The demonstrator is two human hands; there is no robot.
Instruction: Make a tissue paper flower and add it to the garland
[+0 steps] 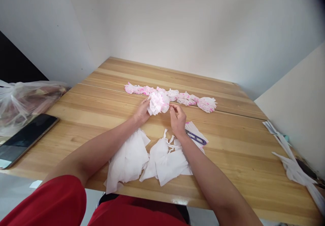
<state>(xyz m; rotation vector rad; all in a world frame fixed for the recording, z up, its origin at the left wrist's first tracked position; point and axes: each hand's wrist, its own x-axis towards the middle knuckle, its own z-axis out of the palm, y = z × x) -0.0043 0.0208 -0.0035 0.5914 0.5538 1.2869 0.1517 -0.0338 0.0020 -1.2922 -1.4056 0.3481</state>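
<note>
A ruffled white paper flower with pink edges [157, 102] is held up over the middle of the table. My left hand [143, 111] is closed around its left side and underside, with some fingers hidden behind it. At its right edge, my right hand [177, 117] pinches a petal between thumb and forefinger. Behind the flower lies a row of similar pink-and-white paper flowers [186, 98]. Below my hands are white tissue sheets [128, 158] and twisted white strips [168, 139]. Purple-handled thread snips [196, 138] rest on a pink-edged folded sheet beside my right wrist.
A smartphone [25, 139] lies at the table's left edge, near a clear plastic bag [27, 100]. White strips [289, 165] lie along the right edge. Walls stand behind the wooden table [236, 144] and on both sides.
</note>
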